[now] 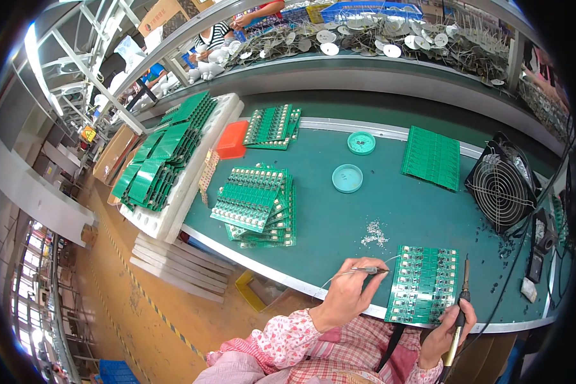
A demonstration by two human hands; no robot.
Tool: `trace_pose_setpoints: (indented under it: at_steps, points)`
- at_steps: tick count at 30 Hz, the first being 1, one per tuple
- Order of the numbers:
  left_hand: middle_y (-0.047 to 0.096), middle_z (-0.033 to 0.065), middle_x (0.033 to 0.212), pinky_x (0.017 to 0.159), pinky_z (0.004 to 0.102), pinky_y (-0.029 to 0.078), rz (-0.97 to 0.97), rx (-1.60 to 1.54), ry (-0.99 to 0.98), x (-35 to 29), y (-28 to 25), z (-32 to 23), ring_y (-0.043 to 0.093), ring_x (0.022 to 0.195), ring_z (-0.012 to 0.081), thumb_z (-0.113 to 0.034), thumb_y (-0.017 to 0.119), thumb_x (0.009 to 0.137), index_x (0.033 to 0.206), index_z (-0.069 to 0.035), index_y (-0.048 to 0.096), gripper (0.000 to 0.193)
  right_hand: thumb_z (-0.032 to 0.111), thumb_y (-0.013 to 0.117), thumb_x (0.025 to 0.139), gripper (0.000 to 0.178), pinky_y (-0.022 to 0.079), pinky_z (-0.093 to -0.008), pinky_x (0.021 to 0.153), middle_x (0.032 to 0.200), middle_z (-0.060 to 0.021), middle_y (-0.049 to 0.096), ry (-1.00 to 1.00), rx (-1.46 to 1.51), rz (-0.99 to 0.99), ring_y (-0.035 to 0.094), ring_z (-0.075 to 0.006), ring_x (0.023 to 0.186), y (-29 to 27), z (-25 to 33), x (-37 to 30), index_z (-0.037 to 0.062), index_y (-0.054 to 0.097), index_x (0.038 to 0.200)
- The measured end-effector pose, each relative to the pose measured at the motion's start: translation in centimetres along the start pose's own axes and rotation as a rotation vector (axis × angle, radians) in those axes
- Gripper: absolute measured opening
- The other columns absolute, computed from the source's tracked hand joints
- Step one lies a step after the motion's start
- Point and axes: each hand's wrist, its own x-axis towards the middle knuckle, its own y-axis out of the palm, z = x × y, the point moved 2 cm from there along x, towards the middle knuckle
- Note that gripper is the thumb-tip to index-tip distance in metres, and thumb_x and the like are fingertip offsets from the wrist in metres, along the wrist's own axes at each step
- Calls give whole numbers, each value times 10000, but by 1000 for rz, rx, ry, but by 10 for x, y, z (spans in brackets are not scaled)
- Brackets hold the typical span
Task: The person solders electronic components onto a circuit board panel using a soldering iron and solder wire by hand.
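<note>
My left hand (345,291) is closed around metal tweezers (368,270), their tips pointing right toward a green circuit board (422,281). A thin wire, which looks like solder, runs through the same hand and reaches the board's upper left edge. The board carries rows of small parts and lies at the table's front edge. In my right hand (447,329) is a soldering iron (462,307), held upright beside the board's right edge with its tip pointing up and away from me. The iron's tip appears apart from the board. Fingers of my right hand come close to the board's lower right corner.
Circuit boards are stacked on the left (249,201), at the back (272,128) and on a white foam tray (227,105). Two round turquoise dishes (347,178), a red box (232,139), white scraps (374,235) and a black fan (500,189) stand around. Cables hang at right.
</note>
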Motion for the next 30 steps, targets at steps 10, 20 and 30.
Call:
trace_pose_setpoints:
  at_steps: [10,20,30]
  points:
    - [701,111,972,789,332,528,85,-17,-118,-4,3,2,683,888,259,-5,703,861,928,-35,703,74,53,588,962,198,474,-277,581,921,-111,611,-64,82,64,576,-155,684,4,12,4,31,565,1157]
    - [674,128,988,800,296,551,218,-96,-54,-2,11,7,692,867,197,94,600,914,1007,51,604,102,74,639,940,199,496,-286,599,770,-96,677,-170,77,91,634,-174,657,2,15,9,29,583,1125]
    - [689,119,984,758,298,541,237,-11,-8,0,16,1,697,841,214,61,642,889,1016,25,641,132,65,653,924,193,500,-294,595,739,-95,680,-171,72,109,646,-190,650,1,18,10,38,598,1108]
